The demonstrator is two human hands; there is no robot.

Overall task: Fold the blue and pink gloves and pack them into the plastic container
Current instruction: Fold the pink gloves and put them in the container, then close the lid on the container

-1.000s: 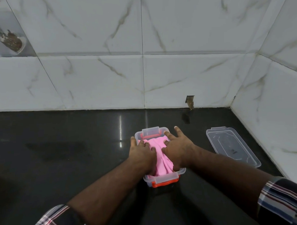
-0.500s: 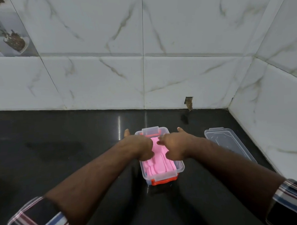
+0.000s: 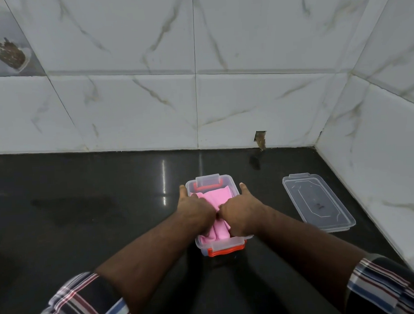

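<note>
Left hand: the left hand (image 3: pixel 196 210), knuckles up and fingers curled down into the box, presses on the folded pink fabric; thumb stretched forward along the outside of the box's left wall. Whether the fingers pinch the cloth or only push on it cannot be told, as the fingertips are hidden.
Right hand: the right hand (image 3: pixel 241 212) mirrors it, fingers curled under onto the same fabric, thumb pointing forward beside the right wall. Grip likewise hidden; cannot tell if it clasps or merely presses.
Hands together: knuckles meet or nearly meet over the middle of the box.
Pink gloves: folded pink rubbery gloves (image 3: pixel 218 199) lie inside the box, showing beyond the hands and again between the wrists at the near end.
Blue gloves: not visible; if present, covered by the pink ones.
Container: small rectangular clear plastic container (image 3: pixel 225 245) with orange clips at near and far ends, open-topped, standing on the counter.
Lid: flat clear plastic lid (image 3: pixel 318 203) lying on the counter, well apart to the right, near the side wall.
Counter: glossy black stone counter (image 3: pixel 85 209).
Walls: white marble-look tiled walls (image 3: pixel 151 100) meeting in a corner at right; a small chipped hole at the base of the back wall.
Sleeves: plaid sleeves (image 3: pixel 84 302) rolled up above the forearms.
</note>
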